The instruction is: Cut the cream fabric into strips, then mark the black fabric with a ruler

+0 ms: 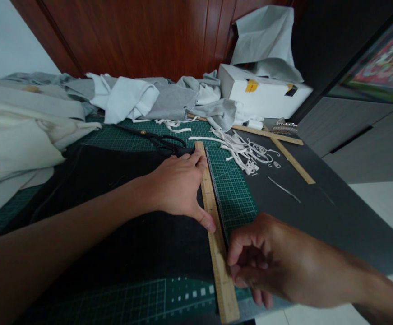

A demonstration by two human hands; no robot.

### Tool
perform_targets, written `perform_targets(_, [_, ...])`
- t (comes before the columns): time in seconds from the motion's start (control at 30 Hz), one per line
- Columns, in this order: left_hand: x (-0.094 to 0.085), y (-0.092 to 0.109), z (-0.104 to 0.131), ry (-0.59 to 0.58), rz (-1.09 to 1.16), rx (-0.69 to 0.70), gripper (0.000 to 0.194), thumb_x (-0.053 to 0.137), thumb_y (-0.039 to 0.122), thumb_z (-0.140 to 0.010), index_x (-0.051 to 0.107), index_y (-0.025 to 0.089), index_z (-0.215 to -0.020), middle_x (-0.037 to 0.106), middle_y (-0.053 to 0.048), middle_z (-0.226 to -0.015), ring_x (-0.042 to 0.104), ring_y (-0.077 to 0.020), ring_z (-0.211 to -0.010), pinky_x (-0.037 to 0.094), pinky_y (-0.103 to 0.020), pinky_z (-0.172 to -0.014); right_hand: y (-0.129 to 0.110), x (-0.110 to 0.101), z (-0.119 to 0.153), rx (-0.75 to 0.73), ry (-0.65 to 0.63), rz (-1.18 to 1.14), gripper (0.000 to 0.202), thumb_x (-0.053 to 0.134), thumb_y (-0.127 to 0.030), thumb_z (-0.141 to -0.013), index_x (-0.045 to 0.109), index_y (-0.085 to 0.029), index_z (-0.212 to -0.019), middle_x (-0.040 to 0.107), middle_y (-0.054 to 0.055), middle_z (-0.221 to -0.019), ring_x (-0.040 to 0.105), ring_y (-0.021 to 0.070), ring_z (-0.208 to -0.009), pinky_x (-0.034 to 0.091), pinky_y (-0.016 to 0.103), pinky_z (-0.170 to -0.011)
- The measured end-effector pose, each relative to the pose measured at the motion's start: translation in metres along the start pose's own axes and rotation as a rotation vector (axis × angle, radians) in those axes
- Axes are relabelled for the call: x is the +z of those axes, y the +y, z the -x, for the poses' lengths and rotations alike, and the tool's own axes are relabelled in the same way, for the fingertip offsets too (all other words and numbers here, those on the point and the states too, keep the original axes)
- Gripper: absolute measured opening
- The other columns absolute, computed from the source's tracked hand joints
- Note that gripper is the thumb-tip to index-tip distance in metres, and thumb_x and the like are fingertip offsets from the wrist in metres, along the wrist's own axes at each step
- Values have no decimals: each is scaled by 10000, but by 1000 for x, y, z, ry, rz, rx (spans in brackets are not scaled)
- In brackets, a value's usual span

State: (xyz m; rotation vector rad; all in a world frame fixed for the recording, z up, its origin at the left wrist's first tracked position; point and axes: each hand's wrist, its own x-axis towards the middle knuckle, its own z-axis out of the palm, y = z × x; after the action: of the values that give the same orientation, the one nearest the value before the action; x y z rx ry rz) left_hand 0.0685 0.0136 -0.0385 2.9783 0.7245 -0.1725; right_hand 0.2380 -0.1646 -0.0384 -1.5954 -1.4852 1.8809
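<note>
My left hand [179, 185] lies with fingers and thumb spread, pressing a wooden ruler [224, 275] onto black fabric [162, 246]. The ruler runs lengthwise near the fabric's right edge, and a narrow strip with light stitching shows just beyond it. My right hand [274, 259] is beside the ruler's near half, thumb and fingers pinched together at that edge. Whatever lies between those fingertips is hidden. Under the fabric is a green gridded cutting mat [238, 198]. Black scissors [159, 139] rest beyond my left hand.
White fabric strips [242, 151] lie in a tangle on the dark table [331, 225]. Two more wooden sticks [293, 162] cross near a white box [264, 97]. Grey and white cloth [125, 97] is heaped at the back, cream cloth [16, 140] at left.
</note>
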Motion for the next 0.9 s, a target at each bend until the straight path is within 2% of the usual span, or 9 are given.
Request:
perform_targets(0.17, [1,-1,0,9,-4,4,1522,575,980,-499,199,8,-1608,164,-315,-1669,344,-479,-1459,337,-529,-1136,4,-9,2,-65,82,-136,163,788,-231,-857,650,-152,-893,646,-36,-664,649,92,-562,558,178,-530])
perform_targets(0.27, [1,0,0,8,-4,11,1522,555,992,-507,207,-5,-1603,195,-319,-1660,351,-480,-1454,344,-536,-1134,4,-13,4,-94,94,-171,143,774,-204,-856,650,-152,-903,676,-20,-723,648,88,-577,563,184,-543])
perform_targets(0.37, [0,0,0,4,-7,13,1559,542,1009,-486,196,-26,-1600,185,-331,-1657,342,-489,-1457,350,-542,-1127,2,-10,6,-84,65,-90,77,705,-103,-855,669,-147,-908,669,-21,-733,649,87,-594,552,181,-556])
perform_targets(0.5, [-1,0,0,0,-3,1,1522,584,979,-493,205,17,-1610,210,-304,-1662,364,-476,-1447,344,-513,-1130,-2,-4,9,-81,48,56,206,690,21,-734,699,-142,-860,648,-38,-692,602,79,-592,457,144,-513])
perform_targets(0.63, [0,0,0,-6,3,-11,1530,608,968,-477,185,42,-1620,189,-285,-1675,337,-464,-1469,324,-502,-1147,-4,-1,10,-159,51,196,210,659,-11,-725,722,-154,-865,655,-30,-716,566,83,-598,415,160,-503])
perform_targets(0.9, [0,1,-1,-11,-4,-22,1542,597,964,-490,148,17,-1621,167,-285,-1681,331,-469,-1471,322,-507,-1152,-6,6,9,-179,85,319,163,642,-49,-770,698,-175,-857,639,-45,-709,555,78,-581,400,166,-491])
